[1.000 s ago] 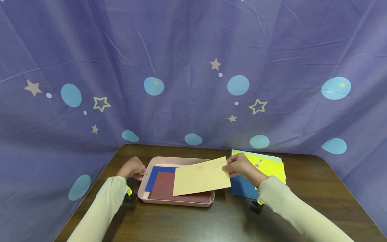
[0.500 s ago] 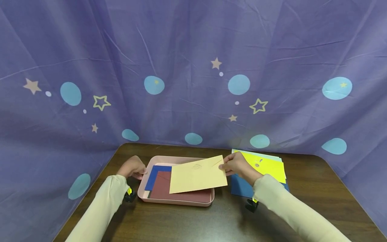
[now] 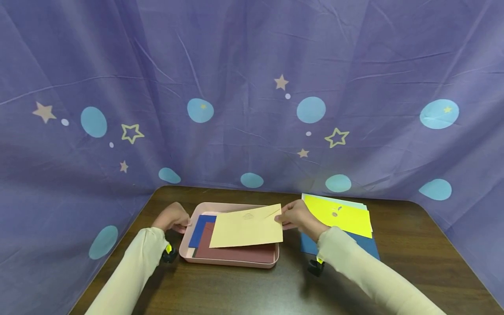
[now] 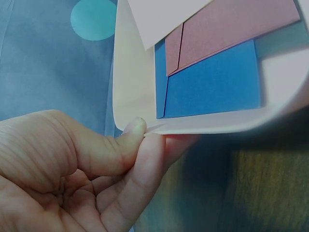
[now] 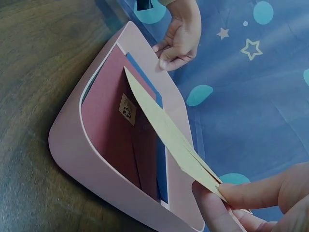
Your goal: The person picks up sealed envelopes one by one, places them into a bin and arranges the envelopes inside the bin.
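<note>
My right hand (image 3: 296, 215) pinches the right end of a pale yellow envelope (image 3: 248, 228) between thumb and fingers. The envelope is tilted over a pink tray (image 3: 228, 262), seen edge-on in the right wrist view. In the tray lie a dark red envelope (image 5: 110, 104), with a small tan printed label (image 5: 127, 110) on it, and a blue envelope (image 4: 212, 84) partly under it. A strip of a dark green one (image 4: 284, 37) shows beneath. My left hand (image 4: 91, 164) pinches the tray's left rim between thumb and forefinger.
Right of the tray, a bright yellow envelope (image 3: 342, 214) lies overlapping a darker blue one (image 3: 366, 246), with a pale green edge behind. A purple curtain (image 3: 244, 87) hangs right behind the brown wooden table (image 3: 244, 288).
My right hand has moved left with the pale yellow envelope, which now covers more of the tray's middle. The left hand has kept its pinch on the tray rim.
</note>
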{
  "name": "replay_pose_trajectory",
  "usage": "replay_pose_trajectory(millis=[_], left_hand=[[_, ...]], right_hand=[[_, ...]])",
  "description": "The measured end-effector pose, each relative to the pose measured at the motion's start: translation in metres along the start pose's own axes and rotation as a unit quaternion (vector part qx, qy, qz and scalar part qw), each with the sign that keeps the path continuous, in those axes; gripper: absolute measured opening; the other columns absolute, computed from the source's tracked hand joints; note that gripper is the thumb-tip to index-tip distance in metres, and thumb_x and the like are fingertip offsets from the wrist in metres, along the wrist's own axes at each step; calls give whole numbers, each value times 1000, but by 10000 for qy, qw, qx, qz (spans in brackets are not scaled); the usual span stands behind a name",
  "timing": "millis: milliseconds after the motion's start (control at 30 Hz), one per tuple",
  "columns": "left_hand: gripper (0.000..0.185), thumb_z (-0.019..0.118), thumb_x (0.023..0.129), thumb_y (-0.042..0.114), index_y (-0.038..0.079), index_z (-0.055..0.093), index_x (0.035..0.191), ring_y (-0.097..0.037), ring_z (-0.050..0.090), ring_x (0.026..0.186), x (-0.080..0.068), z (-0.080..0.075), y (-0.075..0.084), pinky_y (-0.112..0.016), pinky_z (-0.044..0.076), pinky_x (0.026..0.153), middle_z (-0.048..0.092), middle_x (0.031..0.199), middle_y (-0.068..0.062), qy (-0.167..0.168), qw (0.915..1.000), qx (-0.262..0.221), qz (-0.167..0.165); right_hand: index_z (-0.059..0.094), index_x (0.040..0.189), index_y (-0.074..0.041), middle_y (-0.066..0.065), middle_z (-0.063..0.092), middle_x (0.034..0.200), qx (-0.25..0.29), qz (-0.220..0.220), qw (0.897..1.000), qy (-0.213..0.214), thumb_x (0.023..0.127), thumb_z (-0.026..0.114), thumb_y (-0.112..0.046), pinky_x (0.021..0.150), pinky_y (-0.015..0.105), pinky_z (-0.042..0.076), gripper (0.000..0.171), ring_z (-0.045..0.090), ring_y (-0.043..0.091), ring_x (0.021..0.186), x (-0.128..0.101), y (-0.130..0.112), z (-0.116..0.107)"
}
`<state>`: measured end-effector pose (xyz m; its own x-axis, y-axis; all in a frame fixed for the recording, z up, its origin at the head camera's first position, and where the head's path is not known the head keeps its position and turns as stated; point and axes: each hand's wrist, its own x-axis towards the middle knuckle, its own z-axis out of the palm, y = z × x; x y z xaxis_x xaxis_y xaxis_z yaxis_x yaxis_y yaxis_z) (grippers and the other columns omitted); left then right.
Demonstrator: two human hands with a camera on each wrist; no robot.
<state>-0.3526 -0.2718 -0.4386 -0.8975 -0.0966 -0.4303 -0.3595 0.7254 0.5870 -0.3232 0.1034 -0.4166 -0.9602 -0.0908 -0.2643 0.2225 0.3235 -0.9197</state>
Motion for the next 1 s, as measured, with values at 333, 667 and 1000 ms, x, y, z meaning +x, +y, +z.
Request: replay_pose_trajectory(millis=[333,667,1000], left_hand=[[19,64,84,-11,0,53,72,-10,57,49,3,0,0,-19,59,50,51,66,-6,38,10000,-4,-51],[19,64,85,-9,1,54,71,-10,59,51,5,0,-2,-20,60,52,53,67,-6,33,9999,112,-52],[18,64,85,-8,-1,57,71,-10,59,50,6,0,-3,-20,60,52,53,65,-5,40,9999,153,1]], right_hand=[[60,74,0,7,64,71,98,-71,9999,-20,86,76,3,73,44,68,20,66,16,61,5,1,12],[51,61,-8,6,61,65,78,-115,9999,59,84,76,4,68,41,68,36,68,19,61,9,-3,27],[54,61,-7,20,73,90,-3,-41,9998,215,83,76,7,69,43,68,34,73,23,66,13,-5,43]])
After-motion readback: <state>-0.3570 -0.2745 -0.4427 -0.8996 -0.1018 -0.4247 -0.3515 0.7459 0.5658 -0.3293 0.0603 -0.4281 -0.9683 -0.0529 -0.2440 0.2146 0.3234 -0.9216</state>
